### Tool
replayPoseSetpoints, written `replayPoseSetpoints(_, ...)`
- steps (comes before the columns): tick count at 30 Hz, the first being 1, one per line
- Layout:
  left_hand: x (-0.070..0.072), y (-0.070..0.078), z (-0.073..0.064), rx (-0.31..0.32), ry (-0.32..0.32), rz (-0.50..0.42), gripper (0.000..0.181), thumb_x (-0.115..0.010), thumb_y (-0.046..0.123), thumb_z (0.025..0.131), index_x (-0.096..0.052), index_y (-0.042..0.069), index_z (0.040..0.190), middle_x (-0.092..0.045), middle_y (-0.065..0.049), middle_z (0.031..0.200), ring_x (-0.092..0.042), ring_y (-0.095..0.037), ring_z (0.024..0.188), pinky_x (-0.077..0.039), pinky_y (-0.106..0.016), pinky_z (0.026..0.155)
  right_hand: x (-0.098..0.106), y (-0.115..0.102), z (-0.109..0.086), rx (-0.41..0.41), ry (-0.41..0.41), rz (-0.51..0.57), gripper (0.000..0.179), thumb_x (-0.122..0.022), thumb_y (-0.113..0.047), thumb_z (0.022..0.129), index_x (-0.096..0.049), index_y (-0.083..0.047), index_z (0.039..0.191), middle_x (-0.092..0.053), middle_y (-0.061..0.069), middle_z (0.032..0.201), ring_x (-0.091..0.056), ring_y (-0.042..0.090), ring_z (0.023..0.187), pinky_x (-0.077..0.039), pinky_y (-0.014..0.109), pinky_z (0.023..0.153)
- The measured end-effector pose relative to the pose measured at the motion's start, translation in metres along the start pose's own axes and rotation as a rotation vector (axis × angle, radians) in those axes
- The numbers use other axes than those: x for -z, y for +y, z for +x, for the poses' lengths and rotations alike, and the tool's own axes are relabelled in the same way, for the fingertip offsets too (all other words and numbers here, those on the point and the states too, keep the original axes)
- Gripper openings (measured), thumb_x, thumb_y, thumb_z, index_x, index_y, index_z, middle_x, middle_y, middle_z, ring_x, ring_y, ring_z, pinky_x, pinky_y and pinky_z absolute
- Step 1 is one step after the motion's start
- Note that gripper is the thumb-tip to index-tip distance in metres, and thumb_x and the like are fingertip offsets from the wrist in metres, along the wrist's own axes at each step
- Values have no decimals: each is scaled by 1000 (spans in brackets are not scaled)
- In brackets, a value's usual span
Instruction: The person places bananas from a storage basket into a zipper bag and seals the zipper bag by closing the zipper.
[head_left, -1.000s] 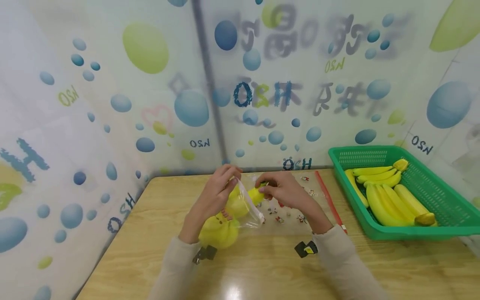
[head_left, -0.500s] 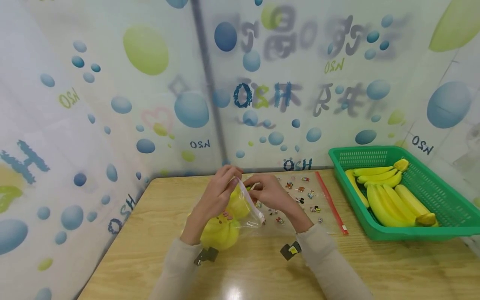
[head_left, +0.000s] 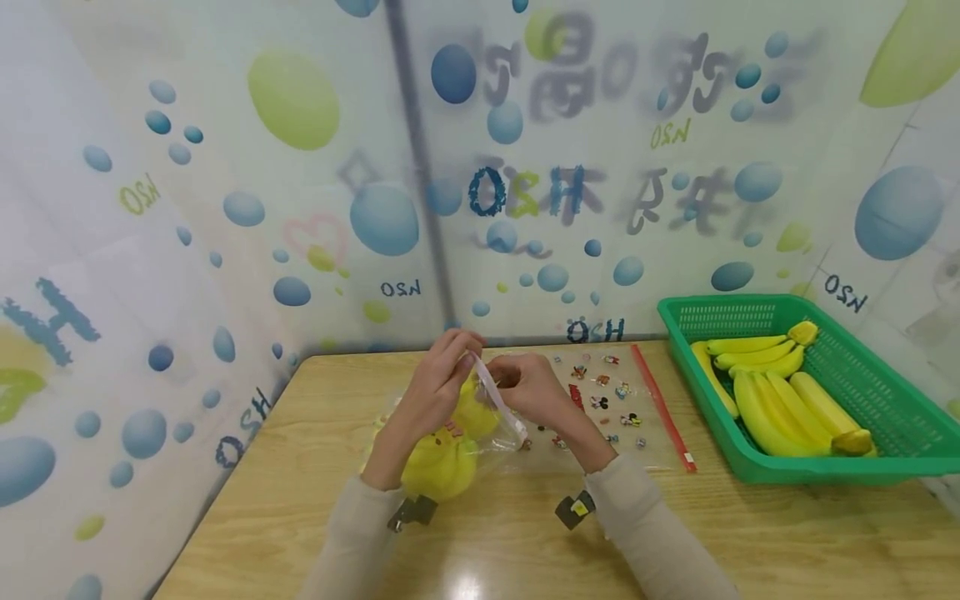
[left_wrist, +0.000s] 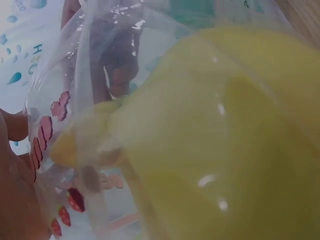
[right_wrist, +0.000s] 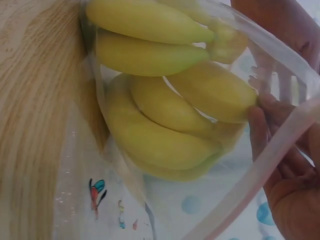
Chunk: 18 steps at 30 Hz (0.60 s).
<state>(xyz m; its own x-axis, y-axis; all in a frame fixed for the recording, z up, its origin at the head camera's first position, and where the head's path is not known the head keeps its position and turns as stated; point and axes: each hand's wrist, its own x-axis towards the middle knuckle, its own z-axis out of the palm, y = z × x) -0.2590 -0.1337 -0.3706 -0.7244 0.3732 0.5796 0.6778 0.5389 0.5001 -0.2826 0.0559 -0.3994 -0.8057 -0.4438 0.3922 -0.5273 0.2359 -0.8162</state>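
My left hand (head_left: 435, 387) holds up the white zip edge of a clear plastic zip bag (head_left: 504, 407) with red printed pictures. Yellow bananas (head_left: 442, 467) sit inside, and the right wrist view shows two bunches, an upper bunch (right_wrist: 145, 22) and a lower bunch (right_wrist: 170, 120). My right hand (head_left: 528, 387) reaches in at the bag's mouth. Its thumb and fingers (right_wrist: 260, 122) pinch the tip of a banana in the lower bunch. Through the plastic in the left wrist view, those fingers appear beyond a large yellow banana (left_wrist: 210, 130).
Another clear zip bag (head_left: 618, 429) with a red slider strip and cartoon prints lies flat on the wooden table (head_left: 300, 467), under my right hand. A green basket (head_left: 750, 467) at the right holds more bananas (head_left: 780, 408). A patterned curtain (head_left: 525, 275) closes off the back.
My right hand has moved left, taking a yellow banana bunch into the bag's mouth. The left hand keeps its hold on the zip edge in nearly the same spot.
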Motion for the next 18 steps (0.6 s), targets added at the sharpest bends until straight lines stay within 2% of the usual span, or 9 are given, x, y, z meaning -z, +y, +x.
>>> replayPoseSetpoints(4, -2, 0, 0, -2, -1, 1, 21, -40, 17, 111, -59, 10, 106, -61, -8, 129, -57, -27, 119, -50, -48, 97, -3, 5, 1, -30, 19, -9, 11, -81, -8, 87, -71, -7, 92, -79, 10, 86, -75, 14, 76, -58, 26, 69)
replayPoseSetpoints(7, -4, 0, 0, -4, -3, -2, 20, -40, 16, 111, -58, 10, 106, -61, -11, 130, -56, -28, 120, -49, -48, 97, -2, 7, 0, -36, 26, 26, 12, -82, -8, 86, -71, -7, 81, -77, 9, 78, -71, 14, 68, -56, 27, 66)
replayPoseSetpoints(9, -4, 0, 0, -4, -3, -3, 21, -39, 16, 111, -58, 9, 105, -62, -11, 130, -56, -28, 119, -49, -48, 97, 0, 7, -1, -28, 20, 47, 12, -81, -8, 87, -73, -6, 78, -76, 9, 74, -69, 14, 64, -55, 27, 64)
replayPoseSetpoints(13, -5, 1, 0, -10, 0, 12, 21, -39, 17, 111, -58, 10, 106, -61, -7, 129, -57, -27, 118, -50, -47, 96, 5, 6, -2, -24, -19, 73, 10, -79, -11, 90, -78, -5, 82, -76, 10, 74, -69, 14, 64, -56, 28, 64)
replayPoseSetpoints(18, -3, 2, 0, -16, 1, 19, 20, -39, 19, 112, -58, 13, 107, -61, -5, 128, -58, -25, 116, -51, -46, 95, 13, 7, -2, -9, -87, 62, 15, -70, -11, 98, -79, 0, 97, -78, 19, 86, -72, 15, 68, -62, 43, 68)
